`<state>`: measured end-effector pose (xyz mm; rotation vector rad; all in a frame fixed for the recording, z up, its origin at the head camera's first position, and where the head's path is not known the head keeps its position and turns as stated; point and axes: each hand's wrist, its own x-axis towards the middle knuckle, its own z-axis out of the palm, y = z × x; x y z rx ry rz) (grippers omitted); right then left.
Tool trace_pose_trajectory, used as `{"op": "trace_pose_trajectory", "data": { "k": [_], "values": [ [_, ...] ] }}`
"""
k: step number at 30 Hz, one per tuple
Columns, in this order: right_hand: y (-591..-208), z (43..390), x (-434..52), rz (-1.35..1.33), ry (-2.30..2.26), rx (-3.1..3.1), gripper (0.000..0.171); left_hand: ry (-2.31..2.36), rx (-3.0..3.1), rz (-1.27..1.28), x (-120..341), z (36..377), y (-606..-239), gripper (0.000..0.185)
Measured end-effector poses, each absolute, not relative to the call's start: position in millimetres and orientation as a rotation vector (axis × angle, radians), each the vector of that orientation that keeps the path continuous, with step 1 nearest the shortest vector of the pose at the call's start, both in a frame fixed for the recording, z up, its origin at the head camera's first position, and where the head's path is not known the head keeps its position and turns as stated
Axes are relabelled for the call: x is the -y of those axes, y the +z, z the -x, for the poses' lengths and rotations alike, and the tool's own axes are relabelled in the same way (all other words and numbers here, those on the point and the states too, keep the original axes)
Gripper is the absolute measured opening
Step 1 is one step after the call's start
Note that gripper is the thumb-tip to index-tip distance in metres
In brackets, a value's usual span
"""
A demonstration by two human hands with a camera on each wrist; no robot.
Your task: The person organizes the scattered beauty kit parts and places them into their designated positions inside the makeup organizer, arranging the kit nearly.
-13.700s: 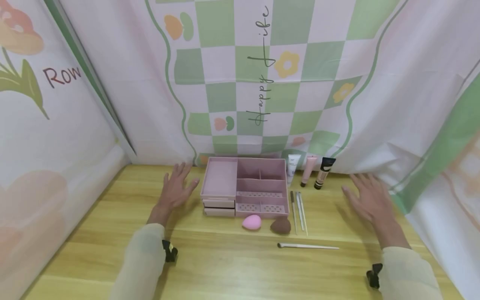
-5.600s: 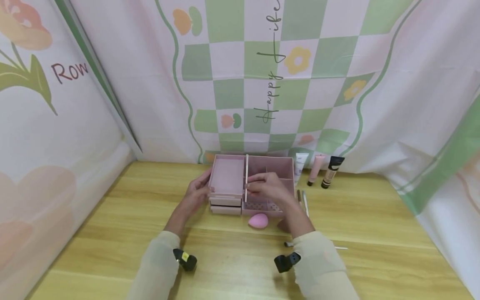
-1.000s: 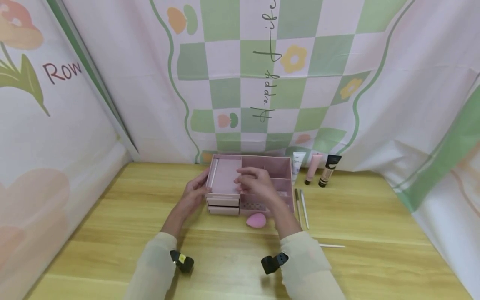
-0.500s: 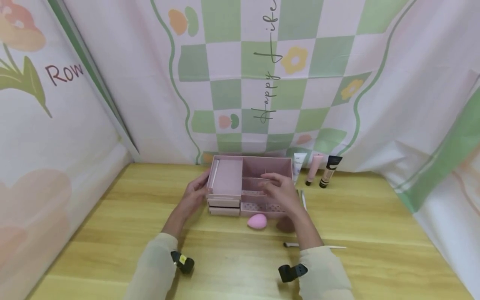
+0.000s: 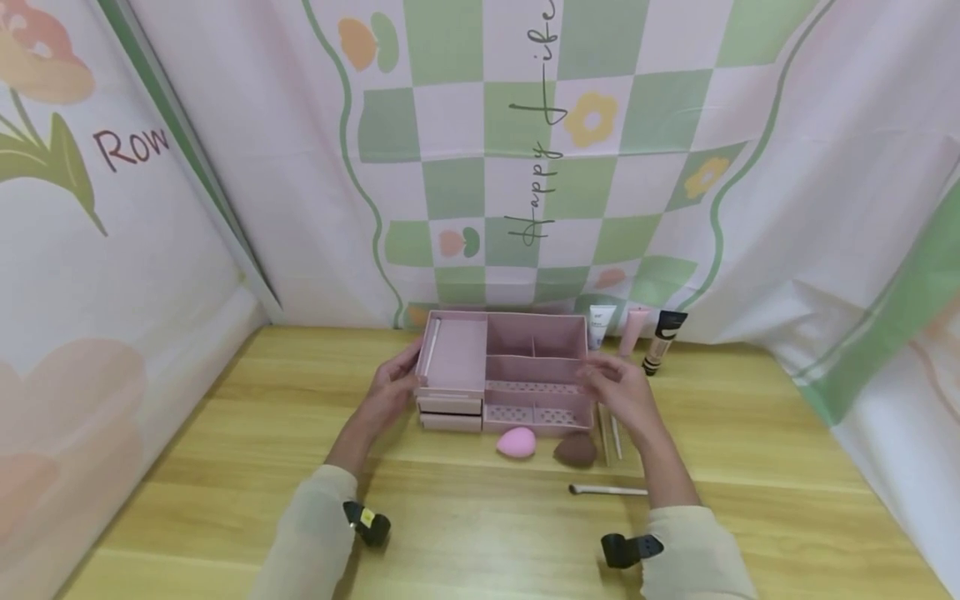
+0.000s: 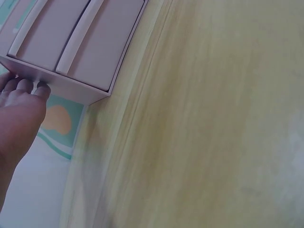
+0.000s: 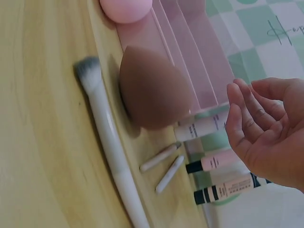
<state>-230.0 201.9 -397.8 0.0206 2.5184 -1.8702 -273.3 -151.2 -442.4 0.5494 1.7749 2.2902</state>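
Two curtains, reading "Happy Life" and "Row"; pink box, left grip relaxed against it, right grip loosely spread alongside.

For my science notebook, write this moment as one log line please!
left hand: touching organizer; right hand: empty, beside organizer; white stick: in left tray

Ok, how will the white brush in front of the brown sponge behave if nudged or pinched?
The white brush may roll if nudged, its handle looking slim and rounded. That straight handle should stay stiff; the greyish bristles would likely bend when pressed.
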Motion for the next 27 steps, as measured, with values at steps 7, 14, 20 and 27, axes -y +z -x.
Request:
{"op": "trace_pose_trajectory", "data": {
  "k": [7, 14, 20, 27],
  "values": [
    [-407, 229, -220, -0.111, -1.852, -2.552, 0.043, 2.293, -1.774, -0.522, 150, 272, -443, 0.072],
    [-414, 228, -231, -0.139, -1.831, -2.563, 0.042, 2.276, -1.798, -0.515, 151, 274, -441, 0.075],
    [-426, 225, -237, -0.172, -1.661, -2.64, 0.041, 2.265, -1.797, -0.528, 153, 274, -441, 0.075],
    [-435, 221, -245, -0.211, -1.47, -2.702, 0.042, 2.264, -1.778, -0.561, 153, 273, -442, 0.074]
  ]
}}
